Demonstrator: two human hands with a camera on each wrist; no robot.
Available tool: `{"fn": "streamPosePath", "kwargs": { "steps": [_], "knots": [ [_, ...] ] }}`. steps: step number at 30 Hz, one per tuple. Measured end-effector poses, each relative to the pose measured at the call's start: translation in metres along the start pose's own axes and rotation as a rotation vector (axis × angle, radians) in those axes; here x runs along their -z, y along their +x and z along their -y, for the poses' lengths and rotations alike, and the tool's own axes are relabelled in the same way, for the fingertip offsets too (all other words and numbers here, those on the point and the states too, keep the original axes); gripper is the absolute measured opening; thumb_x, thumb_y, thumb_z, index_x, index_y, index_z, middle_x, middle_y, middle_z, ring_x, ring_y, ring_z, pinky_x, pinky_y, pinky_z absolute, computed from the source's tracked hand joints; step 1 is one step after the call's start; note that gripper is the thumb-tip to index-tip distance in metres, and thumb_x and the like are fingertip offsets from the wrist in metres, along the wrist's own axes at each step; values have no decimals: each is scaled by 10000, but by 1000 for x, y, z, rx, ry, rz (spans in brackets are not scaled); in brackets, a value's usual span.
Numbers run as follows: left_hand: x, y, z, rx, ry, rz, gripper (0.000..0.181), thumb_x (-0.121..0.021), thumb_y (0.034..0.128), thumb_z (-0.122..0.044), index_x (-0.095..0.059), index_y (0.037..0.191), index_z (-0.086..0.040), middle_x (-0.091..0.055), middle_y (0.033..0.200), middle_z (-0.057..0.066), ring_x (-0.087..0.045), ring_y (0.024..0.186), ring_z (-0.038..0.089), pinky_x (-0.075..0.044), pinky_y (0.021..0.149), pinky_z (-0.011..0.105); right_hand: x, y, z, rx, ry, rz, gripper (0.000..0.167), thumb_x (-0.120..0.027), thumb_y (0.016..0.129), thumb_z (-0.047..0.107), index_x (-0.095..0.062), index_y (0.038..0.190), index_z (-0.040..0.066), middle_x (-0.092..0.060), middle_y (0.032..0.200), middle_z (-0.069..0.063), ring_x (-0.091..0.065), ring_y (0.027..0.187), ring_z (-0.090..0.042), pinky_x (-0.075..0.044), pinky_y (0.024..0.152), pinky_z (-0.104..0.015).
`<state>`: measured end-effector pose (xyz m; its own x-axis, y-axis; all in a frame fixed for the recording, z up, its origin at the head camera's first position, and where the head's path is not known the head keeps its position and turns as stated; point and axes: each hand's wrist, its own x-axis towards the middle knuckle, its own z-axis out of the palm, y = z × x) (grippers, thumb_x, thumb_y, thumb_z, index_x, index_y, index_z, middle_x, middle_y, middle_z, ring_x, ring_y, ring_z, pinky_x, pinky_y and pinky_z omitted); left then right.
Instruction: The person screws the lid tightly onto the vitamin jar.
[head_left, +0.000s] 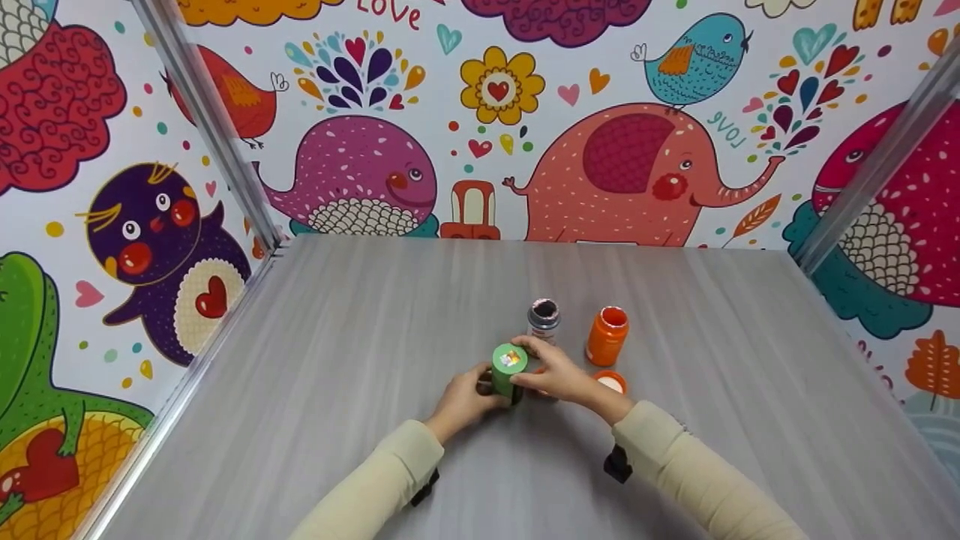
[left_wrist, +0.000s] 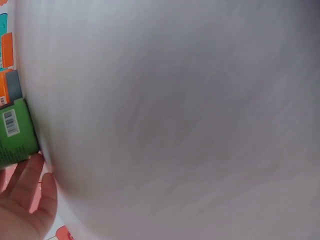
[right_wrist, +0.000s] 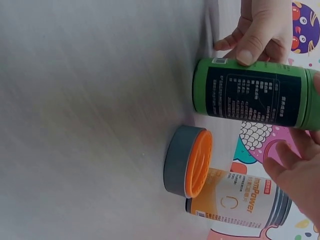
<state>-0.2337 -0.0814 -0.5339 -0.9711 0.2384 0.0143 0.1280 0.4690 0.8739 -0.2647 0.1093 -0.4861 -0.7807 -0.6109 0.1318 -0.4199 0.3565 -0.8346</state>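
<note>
Two of three containers are uncapped: the white-and-orange bottle (right_wrist: 245, 200) and the orange bottle (head_left: 604, 341) both stand upright with their mouths exposed. Their closures appear to be the grey-and-orange cap (right_wrist: 178, 160) and the orange cap (head_left: 610, 383), both lying inner side up on the table (head_left: 337, 337). The third container, the green bottle (right_wrist: 250, 94), is located in front of the white-and-orange bottle, upright between both hands; whether its base bears on the table or is raised slightly cannot be determined. Left hand (head_left: 463, 399): fingers and thumb curled around the lower body. Right hand (head_left: 564, 373): thumb and fingers closed in a narrow grip at the green lid (head_left: 510, 352). Progress, judged from this state: the lid-removal work is roughly two-thirds complete. Remaining operation: release the green lid, which is seated on the bottle, and set it down. Whether its thread is already loosened is not visible. Caution: the grey-and-orange cap sits near the right hand and could be knocked.
</note>
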Motion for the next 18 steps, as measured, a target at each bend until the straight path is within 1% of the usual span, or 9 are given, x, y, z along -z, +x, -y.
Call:
{"fn": "streamPosePath", "kwargs": {
  "steps": [2, 3, 6, 9, 11, 14, 16, 18],
  "knots": [
    [0, 0, 0, -6, -3, 1, 567, -735, 768, -189, -503, 1262, -34, -608, 1132, 150, -611, 1007, 265, -488, 852, 387, -3, 0, -1, -9, 8, -34, 520, -691, 817, 172, -443, 1224, -35, -521, 1181, -186, -504, 1038, -307, -502, 723, -237],
    [0, 0, 1, -6, -5, 3, 562, -732, 771, -191, -504, 1260, -35, -609, 1131, 150, -614, 1002, 263, -491, 847, 382, -5, 0, -1, -13, 12, -56, 517, -705, 805, 185, -451, 1201, -29, -527, 1161, -178, -508, 1036, -309, -512, 732, -272],
    [0, 0, 1, -8, -4, 6, 539, -720, 783, -188, -509, 1252, -28, -610, 1127, 155, -620, 988, 259, -498, 834, 371, -10, 1, -1, -24, 16, -117, 512, -742, 766, 211, -466, 1137, -9, -547, 1118, -155, -520, 1048, -308, -489, 835, -416],
    [0, 0, 1, -2, 0, 9, 518, -711, 791, -190, -516, 1241, -27, -612, 1126, 154, -621, 982, 251, -499, 832, 365, -13, 1, -1, -20, 15, -154, 533, -755, 751, 222, -464, 1130, -13, -552, 1121, -160, -520, 1084, -307, -402, 935, -503],
    [0, 0, 1, 0, 1, 9, 527, -714, 790, -200, -514, 1245, -26, -611, 1128, 151, -618, 985, 248, -496, 839, 367, -14, 0, -1, -1, 6, -150, 605, -754, 753, 213, -435, 1201, -39, -524, 1187, -193, -490, 1124, -324, -359, 976, -512],
    [1, 0, 1, 1, -5, 12, 551, -720, 787, -214, -505, 1256, -18, -609, 1130, 150, -616, 988, 251, -494, 844, 371, -11, -2, -1, 48, -16, -123, 711, -731, 776, 186, -352, 1323, -64, -445, 1305, -237, -422, 1206, -363, -326, 1001, -515],
    [1, 0, 1, 0, -10, 15, 569, -722, 785, -217, -496, 1265, -12, -606, 1133, 151, -616, 992, 255, -493, 846, 374, -9, -2, -2, 84, -28, -98, 732, -706, 799, 160, -303, 1368, -65, -398, 1360, -241, -388, 1238, -376, -360, 974, -509],
    [1, 0, 2, 0, -8, 16, 574, -723, 785, -215, -492, 1269, -10, -604, 1137, 153, -615, 997, 260, -491, 850, 377, -7, -3, -1, 106, -28, -69, 686, -670, 827, 132, -305, 1377, -58, -397, 1375, -223, -398, 1235, -360, -434, 907, -471]
  ]
}}
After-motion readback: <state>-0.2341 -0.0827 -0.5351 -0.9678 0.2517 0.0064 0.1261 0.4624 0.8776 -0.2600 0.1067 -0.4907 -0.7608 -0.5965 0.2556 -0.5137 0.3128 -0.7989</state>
